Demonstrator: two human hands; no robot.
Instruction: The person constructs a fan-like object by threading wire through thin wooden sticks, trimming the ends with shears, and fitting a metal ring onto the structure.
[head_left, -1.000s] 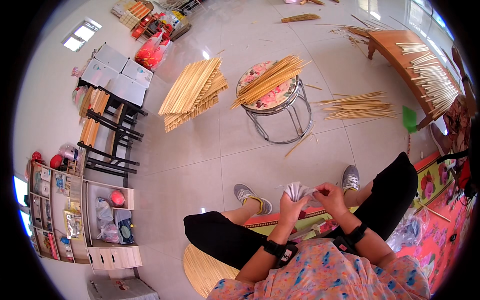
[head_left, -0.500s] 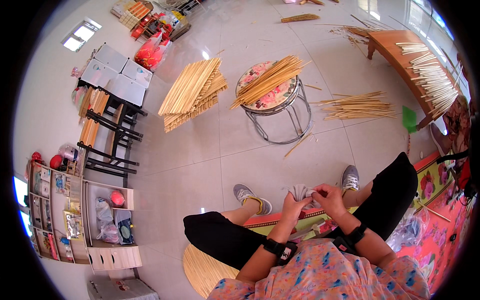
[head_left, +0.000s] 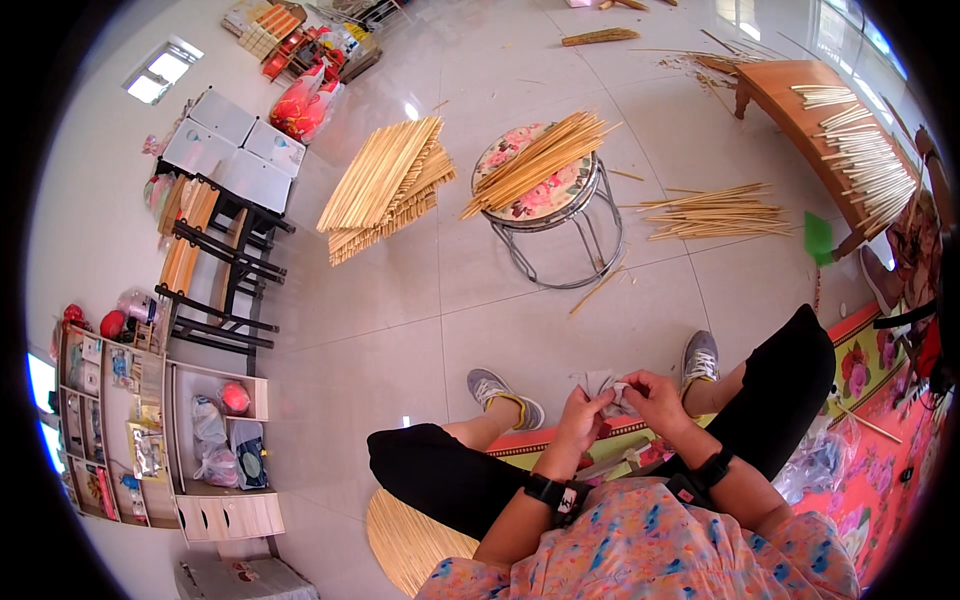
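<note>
A crumpled piece of pale grey cloth [head_left: 597, 382] hangs between my hands, low over the floor and between my knees. Its exact kind is hard to make out. My left hand [head_left: 580, 416] pinches it from the left side, thumb up. My right hand [head_left: 654, 402] grips its right edge with thumb and fingers close together. Both wrists wear black bands. Beyond my feet, a round flowered stool [head_left: 548, 205] carries a bundle of thin yellowish sticks [head_left: 540, 165].
Left of the stool stand stacked stick mats [head_left: 375, 185]; loose sticks [head_left: 715, 212] lie to its right. A wooden bench [head_left: 790, 110] with pale sticks is at the far right. A round woven mat [head_left: 410, 540] sits by my left thigh, a clear plastic bag [head_left: 815, 460] by my right.
The cloth has gone from spread folds to a more bunched shape between my fingers. My hands have shifted only slightly; everything around them stays put.
</note>
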